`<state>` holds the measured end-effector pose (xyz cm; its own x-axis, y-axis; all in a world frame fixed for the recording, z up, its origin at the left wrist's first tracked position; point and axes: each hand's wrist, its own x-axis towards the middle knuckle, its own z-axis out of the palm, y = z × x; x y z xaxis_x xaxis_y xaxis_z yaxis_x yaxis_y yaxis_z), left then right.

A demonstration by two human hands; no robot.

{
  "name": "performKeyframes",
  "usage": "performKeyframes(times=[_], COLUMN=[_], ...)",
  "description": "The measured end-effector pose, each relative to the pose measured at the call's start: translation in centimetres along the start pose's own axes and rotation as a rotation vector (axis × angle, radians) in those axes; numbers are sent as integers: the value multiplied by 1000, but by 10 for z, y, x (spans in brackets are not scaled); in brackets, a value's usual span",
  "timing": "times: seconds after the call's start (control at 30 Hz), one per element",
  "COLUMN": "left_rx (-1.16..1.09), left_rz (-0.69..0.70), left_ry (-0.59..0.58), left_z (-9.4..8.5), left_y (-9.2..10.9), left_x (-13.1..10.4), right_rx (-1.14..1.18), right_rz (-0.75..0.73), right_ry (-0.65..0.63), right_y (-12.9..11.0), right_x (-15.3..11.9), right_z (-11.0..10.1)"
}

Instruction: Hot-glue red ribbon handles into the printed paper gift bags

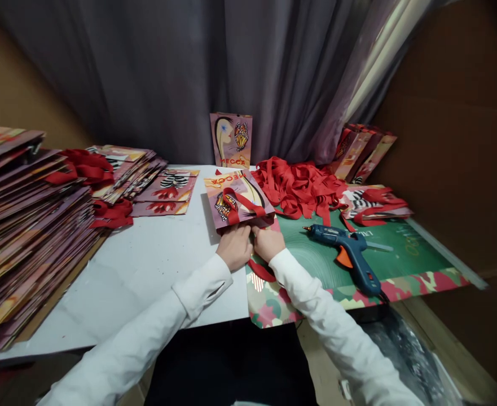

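A printed paper bag (242,197) lies in front of me with its opening toward me, and a red ribbon handle (248,204) loops over its upper face. My left hand (235,248) is at the left part of the opening, its fingertips hidden at the bag's edge. Close beside it, my right hand (268,242) is at the right part of the opening, fingers curled and tips also hidden. What the fingertips hold inside the bag cannot be made out. Below my right hand, a red ribbon (260,272) curves over the patterned board.
Tall stacks of printed bags (32,225) fill the left side. A red ribbon pile (301,186) sits behind a blue glue gun (352,254) on the green board (303,248). One bag (232,141) stands upright against the curtain; more bags (364,152) stand at the right back.
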<state>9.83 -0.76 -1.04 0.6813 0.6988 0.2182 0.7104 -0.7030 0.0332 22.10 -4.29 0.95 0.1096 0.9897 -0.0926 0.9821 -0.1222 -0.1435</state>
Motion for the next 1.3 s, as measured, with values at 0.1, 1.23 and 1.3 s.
performKeyframes(times=[0.1, 1.23, 1.3], left_rx=[-20, -554, -507], left_rz=[-11, 368, 523], left_ry=[-14, 559, 501], left_z=[2, -56, -51], left_y=[-4, 105, 137], left_x=[4, -39, -35], right_rx=[12, 1489, 1430], right_rz=[40, -1, 24], right_ry=[0, 28, 74], right_y=[0, 53, 50], right_x=[5, -119, -133], right_z=[-1, -32, -32])
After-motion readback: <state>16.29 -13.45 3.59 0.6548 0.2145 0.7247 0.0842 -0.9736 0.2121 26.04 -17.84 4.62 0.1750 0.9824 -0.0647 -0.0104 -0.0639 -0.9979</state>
